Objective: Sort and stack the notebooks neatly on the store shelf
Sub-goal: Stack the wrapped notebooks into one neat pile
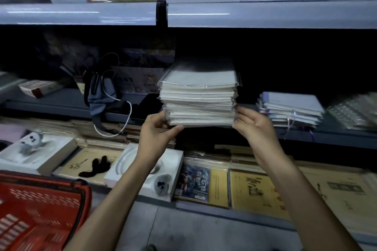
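A tall stack of white plastic-wrapped spiral notebooks (pixel 199 100) sits at the front edge of the dark middle shelf (pixel 67 105). My left hand (pixel 158 129) grips the stack's lower left corner, thumb on the side and fingers under it. My right hand (pixel 254 126) is at the stack's lower right side, palm turned to it, fingers apart and touching the edge. A second, lower pile of white and lilac notebooks (pixel 291 111) lies on the same shelf to the right.
A grey bag with a white cable (pixel 102 96) hangs over the shelf left of the stack. Flat books and boxes (pixel 251 187) cover the lower shelf. A red shopping basket (pixel 38 212) stands at bottom left. The upper shelf (pixel 81 14) overhangs.
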Action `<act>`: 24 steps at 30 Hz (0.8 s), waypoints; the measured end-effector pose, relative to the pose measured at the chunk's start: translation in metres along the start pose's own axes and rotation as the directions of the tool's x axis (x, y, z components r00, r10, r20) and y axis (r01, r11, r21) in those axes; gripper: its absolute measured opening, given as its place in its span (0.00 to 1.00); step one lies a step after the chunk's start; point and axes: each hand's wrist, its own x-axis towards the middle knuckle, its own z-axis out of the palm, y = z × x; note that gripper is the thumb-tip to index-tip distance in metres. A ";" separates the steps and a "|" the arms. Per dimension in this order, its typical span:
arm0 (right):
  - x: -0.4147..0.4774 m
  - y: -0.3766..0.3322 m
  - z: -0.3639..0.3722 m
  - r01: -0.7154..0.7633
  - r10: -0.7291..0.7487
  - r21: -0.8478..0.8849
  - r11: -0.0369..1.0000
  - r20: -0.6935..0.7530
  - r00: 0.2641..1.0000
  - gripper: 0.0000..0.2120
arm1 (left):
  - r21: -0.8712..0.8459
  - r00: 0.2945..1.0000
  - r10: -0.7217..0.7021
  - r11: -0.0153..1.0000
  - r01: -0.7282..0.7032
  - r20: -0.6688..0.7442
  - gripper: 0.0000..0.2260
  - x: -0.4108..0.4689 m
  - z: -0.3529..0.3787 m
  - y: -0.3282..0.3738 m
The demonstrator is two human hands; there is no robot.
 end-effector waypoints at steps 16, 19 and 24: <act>-0.009 0.003 0.009 0.096 -0.101 -0.170 0.981 -0.020 0.995 0.34 | -0.275 0.990 -0.075 0.956 0.105 0.117 0.06 0.000 0.018 -0.023; -0.007 0.004 0.008 0.093 -0.101 -0.165 0.982 -0.039 0.994 0.33 | -0.274 0.989 -0.051 0.958 0.087 0.136 0.11 0.001 0.018 -0.025; -0.003 0.008 0.006 0.093 -0.107 -0.136 0.986 -0.100 0.989 0.32 | -0.177 0.996 -0.015 0.984 0.030 0.083 0.11 0.000 0.016 -0.023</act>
